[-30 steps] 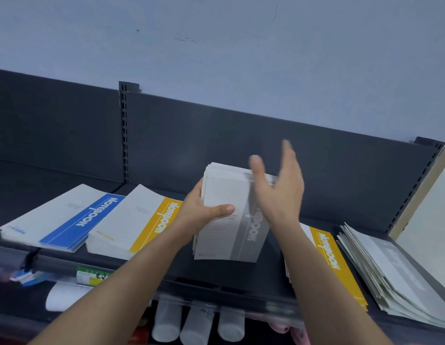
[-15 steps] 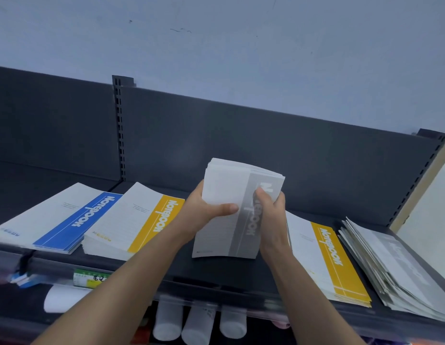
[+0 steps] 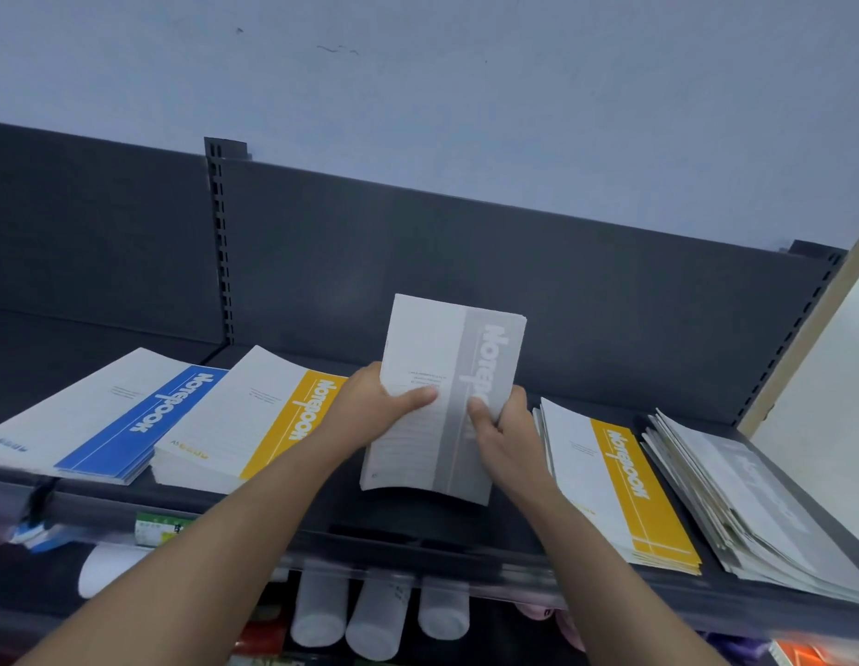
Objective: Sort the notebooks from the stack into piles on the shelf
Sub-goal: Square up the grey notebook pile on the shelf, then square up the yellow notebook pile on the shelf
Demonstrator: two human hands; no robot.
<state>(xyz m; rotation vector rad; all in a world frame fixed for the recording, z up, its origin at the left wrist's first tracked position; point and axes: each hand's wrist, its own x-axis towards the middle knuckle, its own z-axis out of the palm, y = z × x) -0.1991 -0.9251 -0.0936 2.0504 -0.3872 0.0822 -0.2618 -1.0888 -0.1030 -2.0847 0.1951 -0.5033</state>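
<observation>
Above the dark shelf [image 3: 418,526], left hand [image 3: 370,406] and right hand [image 3: 507,435] both grasp a grey-striped notebook stack [image 3: 442,391].

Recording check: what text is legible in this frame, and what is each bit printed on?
"Notebook": grey stripe of the grey notebooks, gripped by the left hand and right hand.
"Notebook": blue pile.
"Notebook": left yellow pile.
"Notebook": right yellow pile.
Too small or blurred to read: the covers' small print, the shelf-edge label, the far-right pile.
</observation>
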